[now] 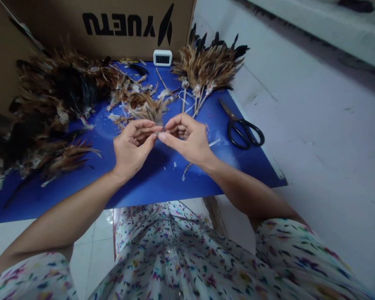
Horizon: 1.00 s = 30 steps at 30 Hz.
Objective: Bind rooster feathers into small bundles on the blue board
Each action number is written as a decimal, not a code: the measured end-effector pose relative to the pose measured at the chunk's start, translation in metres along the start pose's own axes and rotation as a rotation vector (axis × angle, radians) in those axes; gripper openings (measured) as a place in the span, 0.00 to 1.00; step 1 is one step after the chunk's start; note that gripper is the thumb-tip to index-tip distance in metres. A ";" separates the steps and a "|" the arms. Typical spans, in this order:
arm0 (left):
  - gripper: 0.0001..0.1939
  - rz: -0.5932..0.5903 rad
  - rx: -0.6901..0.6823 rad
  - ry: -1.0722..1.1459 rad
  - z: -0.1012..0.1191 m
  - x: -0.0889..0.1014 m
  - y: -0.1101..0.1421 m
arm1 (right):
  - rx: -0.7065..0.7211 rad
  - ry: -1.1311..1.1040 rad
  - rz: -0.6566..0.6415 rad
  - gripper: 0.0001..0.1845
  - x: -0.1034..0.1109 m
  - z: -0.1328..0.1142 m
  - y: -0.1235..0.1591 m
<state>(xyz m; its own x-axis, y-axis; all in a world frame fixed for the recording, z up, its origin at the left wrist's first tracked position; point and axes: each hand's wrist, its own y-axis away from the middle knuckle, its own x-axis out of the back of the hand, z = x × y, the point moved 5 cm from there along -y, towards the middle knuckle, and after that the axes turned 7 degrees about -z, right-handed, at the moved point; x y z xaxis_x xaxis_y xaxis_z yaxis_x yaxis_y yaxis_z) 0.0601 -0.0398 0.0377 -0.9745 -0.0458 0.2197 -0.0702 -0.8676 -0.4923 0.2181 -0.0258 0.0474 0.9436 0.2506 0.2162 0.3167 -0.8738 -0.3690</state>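
My left hand [133, 146] and my right hand [189, 139] meet over the blue table, thumb and fingertips pinched together. Between the fingertips is something small and thin that I cannot make out. Just behind them lies a loose clump of brown and grey feathers [143, 104], close to my fingers. To the right of it, several bundles of brown and black feathers [208, 66] are bound onto thin sticks [201, 102]. Scissors with black handles [245, 132] lie beyond my right hand, near the table's right edge.
A big heap of brown and black feathers [46, 108] covers the table's left side. At the back a small white digital clock [162, 58] stands before a cardboard box [121, 46]. Strip scraps [187, 170] lie on the blue tabletop [143, 179]. A pale wall [315, 125] rises at right.
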 end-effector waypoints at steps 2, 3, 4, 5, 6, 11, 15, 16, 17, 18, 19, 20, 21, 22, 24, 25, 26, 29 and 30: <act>0.19 0.005 -0.005 -0.010 0.001 0.000 0.000 | -0.001 -0.009 -0.009 0.22 -0.001 0.000 0.000; 0.18 0.008 -0.007 -0.014 0.001 -0.001 0.000 | 0.005 -0.006 -0.010 0.21 -0.002 0.000 0.001; 0.18 0.011 -0.010 -0.017 0.001 -0.001 0.001 | 0.019 0.002 -0.008 0.18 -0.002 -0.001 0.001; 0.17 0.013 -0.013 -0.019 0.002 -0.001 0.001 | 0.042 0.017 -0.003 0.16 -0.001 -0.002 0.002; 0.16 0.016 -0.018 -0.018 0.002 -0.001 0.000 | 0.073 0.038 0.001 0.14 -0.002 -0.004 0.002; 0.16 0.024 -0.029 -0.023 0.002 -0.001 0.000 | 0.249 0.216 -0.013 0.09 -0.005 -0.011 0.007; 0.18 0.020 -0.013 -0.031 0.000 -0.002 0.001 | 0.369 0.373 0.018 0.06 -0.005 -0.016 0.009; 0.18 0.018 -0.018 -0.027 0.000 -0.002 0.001 | 0.401 0.406 0.034 0.05 -0.005 -0.017 0.009; 0.17 0.016 -0.021 -0.024 0.001 -0.003 0.002 | 0.427 0.438 0.049 0.04 -0.005 -0.018 0.010; 0.17 0.016 -0.024 -0.023 0.001 -0.003 0.002 | 0.445 0.469 0.063 0.04 -0.005 -0.019 0.010; 0.18 0.016 -0.021 -0.024 0.001 -0.003 0.002 | 0.453 0.494 0.071 0.05 -0.005 -0.019 0.010; 0.18 0.014 -0.017 -0.026 0.001 -0.003 0.002 | 0.455 0.514 0.077 0.05 -0.006 -0.019 0.010; 0.18 0.012 -0.011 -0.028 0.001 -0.004 0.003 | 0.454 0.526 0.079 0.05 -0.006 -0.018 0.010; 0.18 0.009 -0.008 -0.027 0.001 -0.004 0.003 | 0.453 0.535 0.077 0.06 -0.007 -0.018 0.010; 0.18 0.005 -0.010 -0.020 0.001 -0.004 0.003 | 0.464 0.546 0.067 0.06 -0.008 -0.018 0.011; 0.18 0.005 -0.012 -0.018 0.001 -0.004 0.003 | 0.478 0.552 0.062 0.06 -0.008 -0.018 0.011; 0.18 0.006 -0.016 -0.016 0.001 -0.003 0.003 | 0.495 0.560 0.056 0.06 -0.008 -0.018 0.011; 0.17 0.014 -0.029 -0.009 0.001 -0.003 0.002 | 0.557 0.581 0.047 0.07 -0.008 -0.020 0.012; 0.17 0.015 -0.031 -0.006 0.001 -0.003 0.002 | 0.563 0.589 0.045 0.07 -0.008 -0.020 0.012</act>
<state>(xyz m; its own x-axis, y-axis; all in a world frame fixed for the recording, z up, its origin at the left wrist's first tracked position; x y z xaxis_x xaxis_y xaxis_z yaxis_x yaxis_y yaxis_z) 0.0628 -0.0419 0.0371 -0.9742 -0.0623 0.2171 -0.0619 -0.8509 -0.5217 0.2123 -0.0469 0.0591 0.8010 -0.1771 0.5719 0.4283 -0.4980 -0.7540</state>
